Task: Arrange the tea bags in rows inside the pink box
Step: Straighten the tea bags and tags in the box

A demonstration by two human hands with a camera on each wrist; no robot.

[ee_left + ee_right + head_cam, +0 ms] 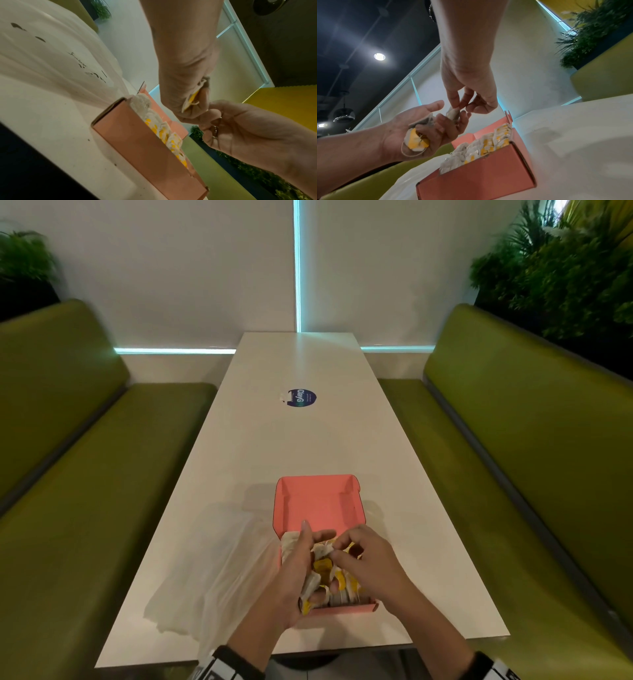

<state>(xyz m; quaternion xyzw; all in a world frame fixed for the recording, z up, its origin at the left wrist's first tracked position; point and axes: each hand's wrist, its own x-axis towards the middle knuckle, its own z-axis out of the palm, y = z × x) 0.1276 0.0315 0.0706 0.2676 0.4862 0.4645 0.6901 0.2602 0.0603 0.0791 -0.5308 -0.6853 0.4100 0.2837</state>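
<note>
Head view: pink box (318,501) sits lower centre on the desk (301,440), lid open and standing at its far side, bare desk beyond it up-frame. Clear plastic bag (212,570) lies touching the box's left side. Box holds tea bags (481,147), white with yellow tags, packed along its length. Left hand (419,129) above the box, grip clenched round a bunch of tea bags (416,140). Right hand (471,89) pinches one tea bag (453,114) at the left fingertips.
</note>
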